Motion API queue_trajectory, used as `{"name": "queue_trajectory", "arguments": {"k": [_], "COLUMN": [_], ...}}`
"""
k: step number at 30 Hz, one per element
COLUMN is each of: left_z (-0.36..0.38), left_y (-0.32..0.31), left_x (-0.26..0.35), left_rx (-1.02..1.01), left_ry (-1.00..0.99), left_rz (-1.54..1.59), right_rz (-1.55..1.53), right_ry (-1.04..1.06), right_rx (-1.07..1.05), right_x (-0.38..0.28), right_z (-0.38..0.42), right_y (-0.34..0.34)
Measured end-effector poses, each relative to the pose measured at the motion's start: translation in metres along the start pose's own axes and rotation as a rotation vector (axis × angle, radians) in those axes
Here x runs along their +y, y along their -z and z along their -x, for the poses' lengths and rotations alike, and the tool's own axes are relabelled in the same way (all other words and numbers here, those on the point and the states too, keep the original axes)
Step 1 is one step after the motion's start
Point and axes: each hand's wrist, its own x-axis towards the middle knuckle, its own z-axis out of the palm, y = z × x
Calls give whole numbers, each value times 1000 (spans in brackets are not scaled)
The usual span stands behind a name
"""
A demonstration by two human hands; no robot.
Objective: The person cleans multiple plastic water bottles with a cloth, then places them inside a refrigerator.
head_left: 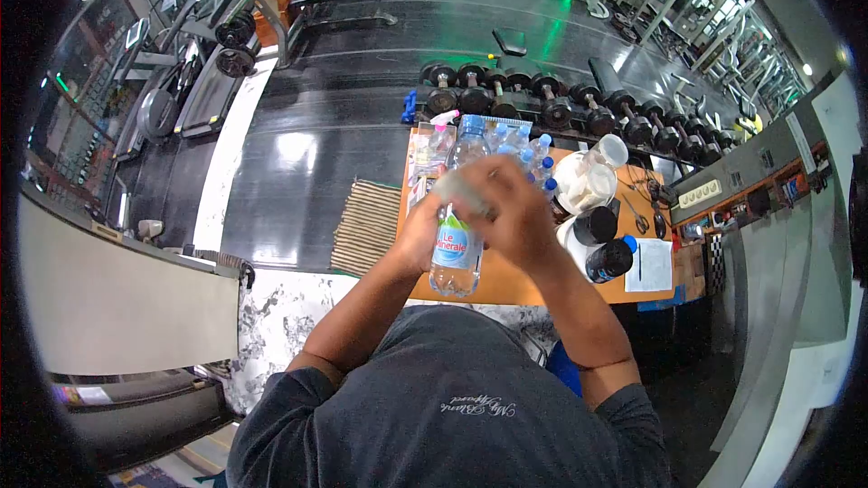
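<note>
As the left hand (419,231) clasps a Le Minerale bottle (456,258), the right hand (513,210) clutches a pale, blurred item (461,192) alongside

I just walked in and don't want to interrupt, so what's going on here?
A person in a gym is handling a water bottle at a table. The left hand is around the bottle, while the right hand is at its upper part, by something pale, too blurred to name. More bottles stand on the table, and dumbbells are lined up beyond it.
</note>
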Motion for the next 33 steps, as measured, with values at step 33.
{"name": "queue_trajectory", "arguments": {"k": [33], "left_z": [-18], "left_y": [8], "left_x": [5], "left_rx": [-32], "left_ry": [56], "left_rz": [108], "right_rz": [-111], "right_ry": [79], "right_rx": [-60], "right_x": [-13], "right_z": [55], "right_y": [-2]}}
